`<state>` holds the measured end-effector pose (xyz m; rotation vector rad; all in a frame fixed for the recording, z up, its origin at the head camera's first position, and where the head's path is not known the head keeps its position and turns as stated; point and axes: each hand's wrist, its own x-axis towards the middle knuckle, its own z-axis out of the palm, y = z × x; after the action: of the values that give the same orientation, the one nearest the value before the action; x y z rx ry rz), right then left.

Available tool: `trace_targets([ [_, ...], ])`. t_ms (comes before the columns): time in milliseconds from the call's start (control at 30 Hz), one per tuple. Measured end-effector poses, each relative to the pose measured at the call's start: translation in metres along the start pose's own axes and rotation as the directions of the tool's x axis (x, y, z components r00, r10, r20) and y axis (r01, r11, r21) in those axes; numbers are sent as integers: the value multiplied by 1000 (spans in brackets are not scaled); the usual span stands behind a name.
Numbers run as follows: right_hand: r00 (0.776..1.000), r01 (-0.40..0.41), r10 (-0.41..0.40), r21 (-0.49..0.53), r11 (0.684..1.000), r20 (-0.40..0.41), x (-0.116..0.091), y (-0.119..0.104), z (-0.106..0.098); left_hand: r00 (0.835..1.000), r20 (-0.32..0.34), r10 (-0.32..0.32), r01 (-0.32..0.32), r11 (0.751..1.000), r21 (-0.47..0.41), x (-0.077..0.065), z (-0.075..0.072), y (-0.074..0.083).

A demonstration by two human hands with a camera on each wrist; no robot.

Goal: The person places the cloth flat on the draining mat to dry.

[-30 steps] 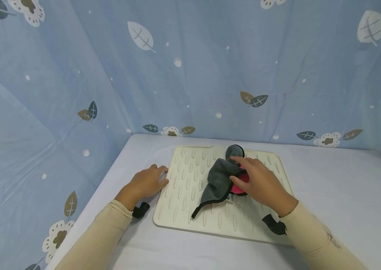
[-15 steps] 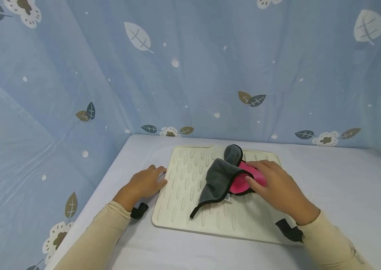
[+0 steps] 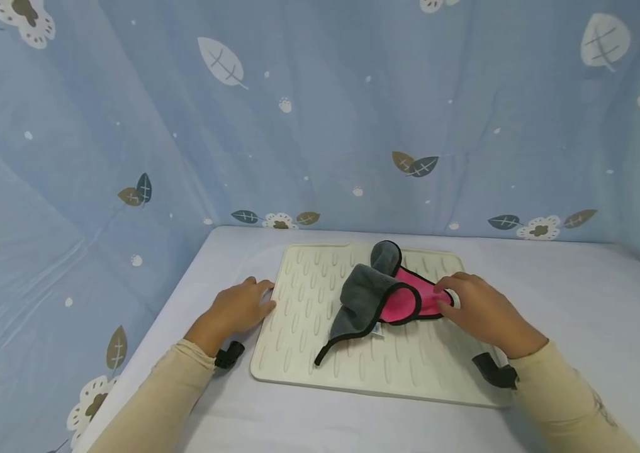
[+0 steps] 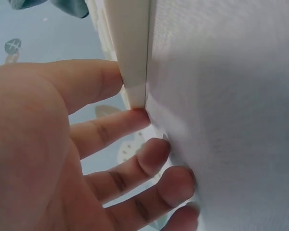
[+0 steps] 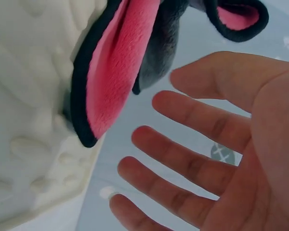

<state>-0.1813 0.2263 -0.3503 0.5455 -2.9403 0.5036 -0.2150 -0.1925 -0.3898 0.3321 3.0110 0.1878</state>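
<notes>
A two-sided cloth (image 3: 360, 301), grey on one face and pink on the other with black edging, lies crumpled on a cream ridged mat (image 3: 297, 352). Close to the cloth's pink right end hovers my right hand (image 3: 486, 311). In the right wrist view, the spread fingers of that hand (image 5: 197, 159) hold nothing, and a gap separates them from the cloth (image 5: 118, 72). At the mat's left edge is my left hand (image 3: 236, 311). Its thumb and index fingertip touch the mat's side (image 4: 130, 53) in the left wrist view, the other fingers spread out toward the white surface.
A white-covered table (image 3: 569, 302) carries the mat and reaches out on both sides of it. Blue patterned fabric (image 3: 320, 126) hangs behind and to the left. A black strap piece (image 3: 494, 371) sticks out at the right wrist, another (image 3: 230, 355) at the left.
My right hand has let go of the cloth and moved right, uncovering more of its pink side. The left hand stays at the mat's edge. The head view has shifted slightly.
</notes>
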Motion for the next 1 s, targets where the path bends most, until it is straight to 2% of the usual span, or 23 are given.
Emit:
trace_targets([
  [200, 998, 1, -2, 20, 1000, 55, 2, 8, 3, 990, -137, 30, -25, 999, 35, -2, -1, 6],
  [400, 990, 1, -6, 33, 999, 140, 5, 13, 5, 967, -237, 90, -86, 996, 28, -9, -12, 28],
  [500, 989, 14, -17, 27, 1000, 146, 5, 15, 7, 959, -246, 144, -152, 988, -14, -14, -16, 42],
  [633, 989, 19, -25, 38, 999, 147, 5, 15, 10, 944, -236, 230, -255, 964, -82, -21, -17, 56],
  [700, 988, 15, -21, 41, 999, 154, 5, 15, 12, 935, -227, 273, -296, 952, -74, -24, -16, 62],
  [833, 988, 16, -21, 31, 999, 156, 6, 14, 15, 924, -205, 322, -340, 939, -57, -28, -12, 69],
  [1000, 988, 28, -31, 18, 999, 152, 5, 14, 18, 924, -150, 352, -362, 931, -46, -29, -8, 74],
])
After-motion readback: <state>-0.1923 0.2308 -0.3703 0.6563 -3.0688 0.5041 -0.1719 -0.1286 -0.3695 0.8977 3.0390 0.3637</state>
